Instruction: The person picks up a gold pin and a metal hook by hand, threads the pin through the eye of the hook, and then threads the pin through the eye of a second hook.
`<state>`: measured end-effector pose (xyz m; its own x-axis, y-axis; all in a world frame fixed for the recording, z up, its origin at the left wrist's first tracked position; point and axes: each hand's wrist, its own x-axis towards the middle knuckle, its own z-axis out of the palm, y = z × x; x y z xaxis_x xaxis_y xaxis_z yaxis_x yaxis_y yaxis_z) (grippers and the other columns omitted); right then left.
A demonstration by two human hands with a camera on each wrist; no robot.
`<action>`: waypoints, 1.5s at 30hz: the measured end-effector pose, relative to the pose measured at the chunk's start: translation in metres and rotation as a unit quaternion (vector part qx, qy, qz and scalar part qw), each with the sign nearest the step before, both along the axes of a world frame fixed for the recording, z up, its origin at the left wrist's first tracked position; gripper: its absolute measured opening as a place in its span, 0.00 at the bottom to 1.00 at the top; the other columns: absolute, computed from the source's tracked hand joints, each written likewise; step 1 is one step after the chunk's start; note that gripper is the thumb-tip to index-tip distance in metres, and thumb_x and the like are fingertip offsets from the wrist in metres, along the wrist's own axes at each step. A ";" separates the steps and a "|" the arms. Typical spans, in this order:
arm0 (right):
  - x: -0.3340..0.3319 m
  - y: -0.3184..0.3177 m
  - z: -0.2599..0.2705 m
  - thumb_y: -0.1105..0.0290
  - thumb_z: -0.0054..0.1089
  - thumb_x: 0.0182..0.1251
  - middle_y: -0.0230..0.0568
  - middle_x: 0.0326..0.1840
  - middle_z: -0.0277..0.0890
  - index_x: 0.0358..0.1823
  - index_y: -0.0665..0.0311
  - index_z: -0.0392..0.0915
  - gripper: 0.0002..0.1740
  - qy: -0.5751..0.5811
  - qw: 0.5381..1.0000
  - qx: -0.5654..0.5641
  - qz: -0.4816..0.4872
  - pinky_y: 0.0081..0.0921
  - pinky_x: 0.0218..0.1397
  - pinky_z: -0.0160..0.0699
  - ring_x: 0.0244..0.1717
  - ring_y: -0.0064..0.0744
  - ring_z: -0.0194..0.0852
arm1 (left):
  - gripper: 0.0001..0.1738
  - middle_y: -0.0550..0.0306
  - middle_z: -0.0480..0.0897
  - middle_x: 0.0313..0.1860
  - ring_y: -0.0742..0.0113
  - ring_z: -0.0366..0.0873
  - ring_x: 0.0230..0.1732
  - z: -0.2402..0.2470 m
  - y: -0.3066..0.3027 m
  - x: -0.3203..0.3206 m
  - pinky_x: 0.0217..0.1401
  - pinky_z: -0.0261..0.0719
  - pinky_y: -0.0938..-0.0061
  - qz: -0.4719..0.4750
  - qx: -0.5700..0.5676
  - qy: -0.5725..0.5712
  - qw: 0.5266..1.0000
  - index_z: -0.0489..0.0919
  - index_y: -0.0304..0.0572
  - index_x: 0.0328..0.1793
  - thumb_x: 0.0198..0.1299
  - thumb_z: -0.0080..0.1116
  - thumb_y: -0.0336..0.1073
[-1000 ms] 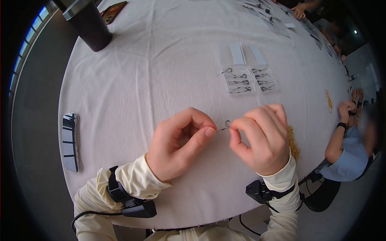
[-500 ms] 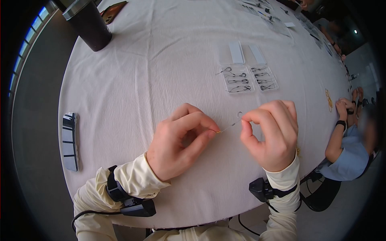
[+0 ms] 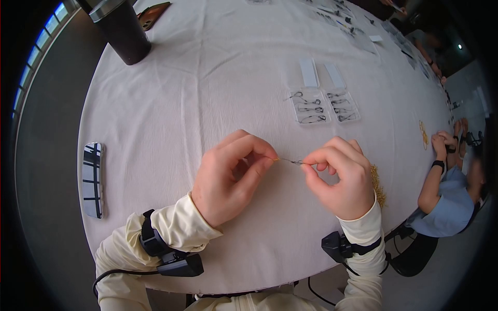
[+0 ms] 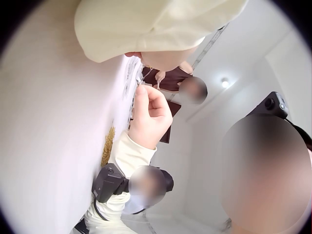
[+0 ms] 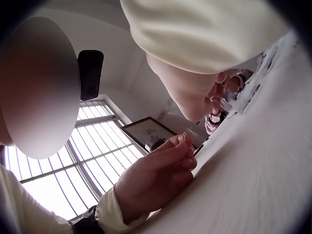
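Note:
My left hand [image 3: 225, 179] pinches a small gold-coloured piece [image 3: 276, 159] between thumb and index finger; its looped tip shows in the right wrist view. From there a thin dark fish hook rig [image 3: 295, 163] runs nearly level across the gap to my right hand [image 3: 342, 179]. The right thumb and index fingertip grip the rig's far end, with the other fingers curled behind. Both hands are held over the white tablecloth. Beside the right hand lies a pile of small gold pieces [image 3: 377, 186], partly hidden behind it.
Beyond the hands lie two clear boxes [image 3: 313, 122] with several dark looped hook rigs inside, lids open. A phone [image 3: 93, 181] rests at the left edge, a dark tumbler [image 3: 124, 39] behind it. Another person [image 3: 441, 199] sits at right, near a yellow bundle [image 3: 424, 135].
My right hand went up and right, then came back down and left. The hook stood above its fingertips half a second ago; now the rig lies level between the hands.

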<state>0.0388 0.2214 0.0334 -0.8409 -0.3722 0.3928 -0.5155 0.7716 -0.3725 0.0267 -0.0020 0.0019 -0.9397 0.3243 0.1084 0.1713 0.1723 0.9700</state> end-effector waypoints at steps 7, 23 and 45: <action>-0.006 0.003 0.006 0.73 0.77 0.53 0.28 0.31 0.76 0.34 0.60 0.82 0.10 -0.088 0.993 -0.075 -0.008 0.26 0.37 0.68 0.29 0.26 0.72 | 0.04 0.55 0.80 0.43 0.71 0.79 0.41 0.001 -0.001 -0.001 0.43 0.79 0.78 -0.028 -0.004 0.041 0.999 0.82 0.35 0.45 0.67 0.58 0.21; -0.004 -0.016 -0.013 0.76 0.70 0.63 0.34 0.26 0.73 0.33 0.66 0.81 0.04 -0.209 0.950 -0.215 0.086 0.24 0.31 0.66 0.24 0.26 0.70 | 0.02 0.56 0.79 0.41 0.70 0.79 0.41 -0.002 -0.001 0.001 0.45 0.79 0.76 -0.049 0.028 0.003 0.998 0.81 0.33 0.44 0.67 0.59 0.22; -0.095 -0.017 -0.038 0.74 0.68 0.60 0.34 0.44 0.75 0.44 0.58 0.83 0.10 0.016 0.997 -0.028 -0.064 0.37 0.58 0.69 0.51 0.41 0.74 | 0.03 0.55 0.79 0.42 0.74 0.78 0.39 -0.003 -0.004 -0.004 0.42 0.78 0.79 -0.086 0.007 0.022 0.996 0.77 0.33 0.45 0.68 0.54 0.20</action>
